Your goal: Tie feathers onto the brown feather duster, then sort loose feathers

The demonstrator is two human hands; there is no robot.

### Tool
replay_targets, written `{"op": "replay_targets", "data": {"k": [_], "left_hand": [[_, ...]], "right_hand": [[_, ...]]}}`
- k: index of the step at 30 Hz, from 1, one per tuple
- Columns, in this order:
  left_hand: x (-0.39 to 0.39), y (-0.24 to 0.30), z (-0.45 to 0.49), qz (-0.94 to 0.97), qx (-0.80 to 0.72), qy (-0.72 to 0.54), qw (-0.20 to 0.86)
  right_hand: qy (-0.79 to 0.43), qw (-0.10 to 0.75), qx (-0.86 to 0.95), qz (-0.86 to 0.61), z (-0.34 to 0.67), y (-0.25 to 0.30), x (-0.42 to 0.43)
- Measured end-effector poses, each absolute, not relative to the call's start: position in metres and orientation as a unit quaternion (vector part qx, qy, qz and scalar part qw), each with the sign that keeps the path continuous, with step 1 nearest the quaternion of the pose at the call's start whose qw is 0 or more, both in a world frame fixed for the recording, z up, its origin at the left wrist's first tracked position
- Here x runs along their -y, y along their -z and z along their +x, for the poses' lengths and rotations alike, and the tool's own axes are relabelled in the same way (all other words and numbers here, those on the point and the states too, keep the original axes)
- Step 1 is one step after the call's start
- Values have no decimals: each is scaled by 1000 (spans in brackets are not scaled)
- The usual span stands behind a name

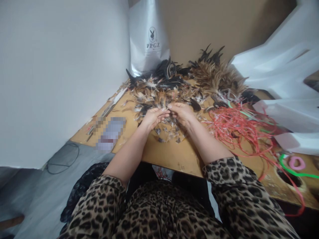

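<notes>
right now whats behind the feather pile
A silver bag printed PPGZ stands behind the feather pile, against brown board. The bag's bottom edge is hidden by feathers.

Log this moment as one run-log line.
left hand: pinching feathers | right hand: pinching same feathers | feather pile: behind hands on table | red strings: right of hands

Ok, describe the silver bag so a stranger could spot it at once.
Start at the wooden table and follow the feather pile to its far edge. The silver bag stands upright there against the wall, the only shiny thing, printed with a rabbit-head logo and the letters PPGZ.
</notes>
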State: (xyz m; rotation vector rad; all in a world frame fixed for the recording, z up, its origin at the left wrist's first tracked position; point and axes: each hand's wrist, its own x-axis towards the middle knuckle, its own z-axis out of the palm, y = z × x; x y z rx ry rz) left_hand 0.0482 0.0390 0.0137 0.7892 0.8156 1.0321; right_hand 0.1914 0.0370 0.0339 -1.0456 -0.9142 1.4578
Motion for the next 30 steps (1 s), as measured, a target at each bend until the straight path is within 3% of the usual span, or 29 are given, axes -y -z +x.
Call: {"op": "replay_targets", "data": {"k": [12, 24, 30], "left_hand": [[-37, -14, 52, 380, -377, -463, 707], [-39, -11, 54, 340, -376, -469, 724], [-39, -13, 54, 359, -373, -489, 702]], "right_hand": [[-549, 556, 427, -455, 186, -27, -37], [-371, 582, 538, -483, 185, -16, -39], [-449, 587, 494, -459, 183, -20, -36]]}}
